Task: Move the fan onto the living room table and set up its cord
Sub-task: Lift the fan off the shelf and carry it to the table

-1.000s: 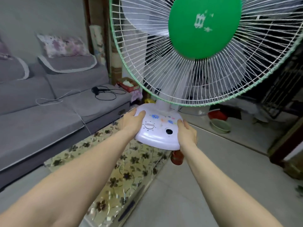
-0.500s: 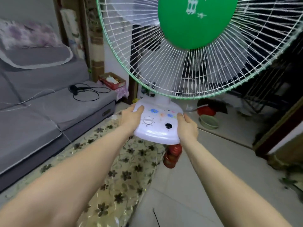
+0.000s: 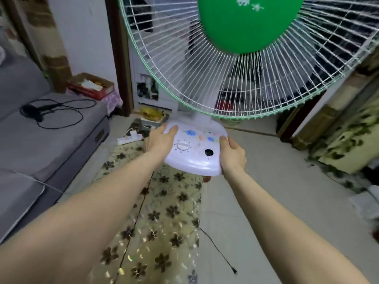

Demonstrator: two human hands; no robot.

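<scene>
I hold a white table fan by its base, upright in the air, above the far end of the low table. Its wire cage with a green hub fills the top of the view. My left hand grips the base's left edge and my right hand grips its right edge. The table has a shiny cover with dark flowers and runs below my arms. The fan's thin black cord trails over the floor tiles, and its plug lies to the right of the table.
A grey sofa runs along the left with a black corded device on it. A white power strip lies on the floor past the table's far end. A box of papers and a doorway stand behind.
The view has swung to the right and down along the table. The fan has come lower and nearer the table's far end, still in both hands. The cord's plug has come into sight.
</scene>
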